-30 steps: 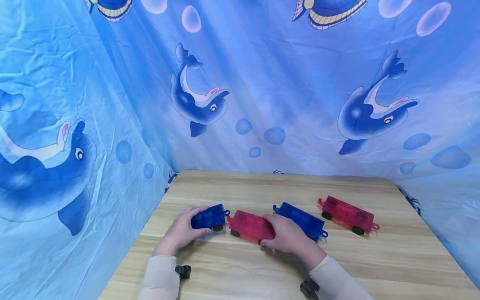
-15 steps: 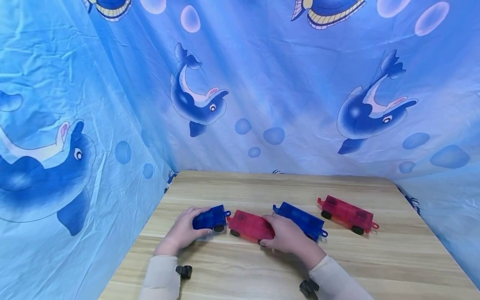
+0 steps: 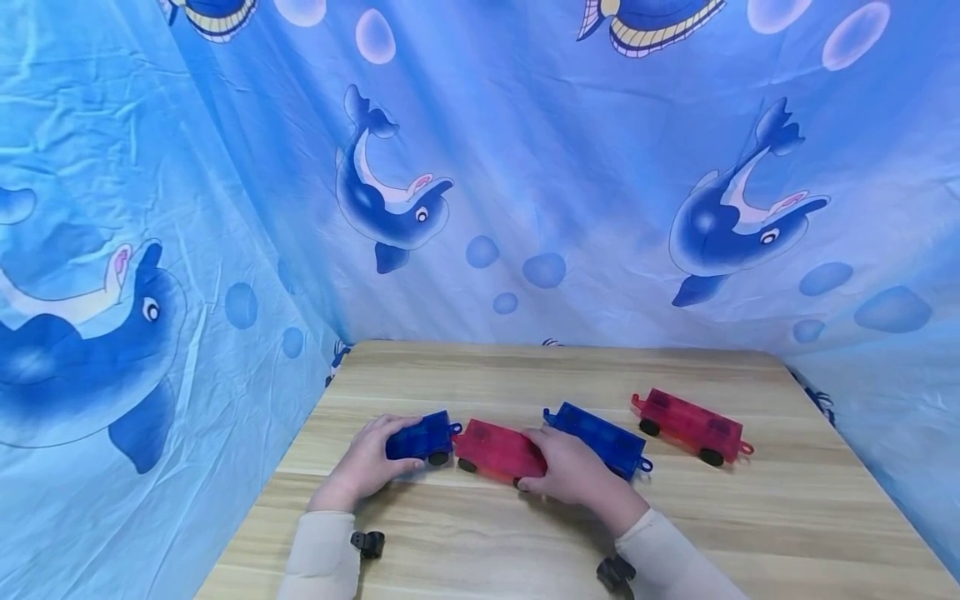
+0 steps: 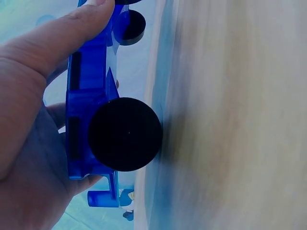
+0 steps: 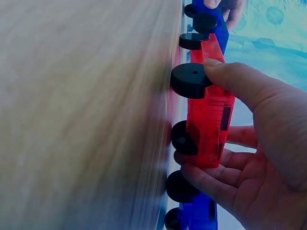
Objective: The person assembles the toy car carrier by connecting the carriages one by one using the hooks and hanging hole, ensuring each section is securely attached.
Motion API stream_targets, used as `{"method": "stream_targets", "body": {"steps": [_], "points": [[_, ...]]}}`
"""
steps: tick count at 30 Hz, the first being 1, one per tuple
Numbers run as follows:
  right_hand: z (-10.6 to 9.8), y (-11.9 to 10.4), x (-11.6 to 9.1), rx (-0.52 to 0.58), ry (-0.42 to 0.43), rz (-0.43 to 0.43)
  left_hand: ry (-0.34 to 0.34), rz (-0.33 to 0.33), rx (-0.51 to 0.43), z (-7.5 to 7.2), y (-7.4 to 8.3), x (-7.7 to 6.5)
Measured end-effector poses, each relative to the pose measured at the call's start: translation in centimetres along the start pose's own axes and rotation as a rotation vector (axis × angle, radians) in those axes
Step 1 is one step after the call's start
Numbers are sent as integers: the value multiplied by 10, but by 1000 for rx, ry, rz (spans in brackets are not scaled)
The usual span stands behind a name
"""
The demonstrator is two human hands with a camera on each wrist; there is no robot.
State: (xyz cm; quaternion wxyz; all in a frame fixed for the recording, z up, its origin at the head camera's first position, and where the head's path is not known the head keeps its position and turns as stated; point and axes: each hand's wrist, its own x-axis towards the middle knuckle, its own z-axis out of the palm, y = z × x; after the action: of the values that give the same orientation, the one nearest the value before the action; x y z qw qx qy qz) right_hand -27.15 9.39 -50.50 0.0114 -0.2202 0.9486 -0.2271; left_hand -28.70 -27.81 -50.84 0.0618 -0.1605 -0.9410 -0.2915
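In the head view my left hand (image 3: 366, 460) grips a blue toy train car (image 3: 424, 437), thumb along the near side and fingers over the far side. My right hand (image 3: 576, 472) holds a red toy train car (image 3: 498, 450) between thumb and fingers. The blue car's ring meets the red car's hook between the two hands; whether they are linked I cannot tell. In the left wrist view, the blue car (image 4: 86, 105) shows its black wheels beside the tabletop. The right wrist view has the thumb near a wheel of the red car (image 5: 211, 120).
Just behind my right hand lies a second blue car (image 3: 600, 435), partly hidden by it. Farther right stands another red car (image 3: 693, 427). All are on the wooden table (image 3: 480, 542), with a dolphin-print cloth (image 3: 495, 167) behind and at the sides.
My left hand has slid the blue car slightly right, bringing its ring closer to the red car's hook. My right hand and the other cars stay put; the head view shifts a little.
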Motion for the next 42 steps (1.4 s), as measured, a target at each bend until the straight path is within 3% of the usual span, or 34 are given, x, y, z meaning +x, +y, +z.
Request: {"method": "stream_targets", "body": {"steps": [19,27,33,42], "points": [[-2,-1,-2,-6,-11,-2,-6,-4,39,-1,3,0],[-2,0,-2,-14,-21,-13,7,-37,47,-2,-2,-1],[-3,1,-3,-38,-24,-38,6,-26,65,-2,-4,-1],[-2,1,-4,-27,-22,-29,-23,-25,-48,-4,-5,-3]]}}
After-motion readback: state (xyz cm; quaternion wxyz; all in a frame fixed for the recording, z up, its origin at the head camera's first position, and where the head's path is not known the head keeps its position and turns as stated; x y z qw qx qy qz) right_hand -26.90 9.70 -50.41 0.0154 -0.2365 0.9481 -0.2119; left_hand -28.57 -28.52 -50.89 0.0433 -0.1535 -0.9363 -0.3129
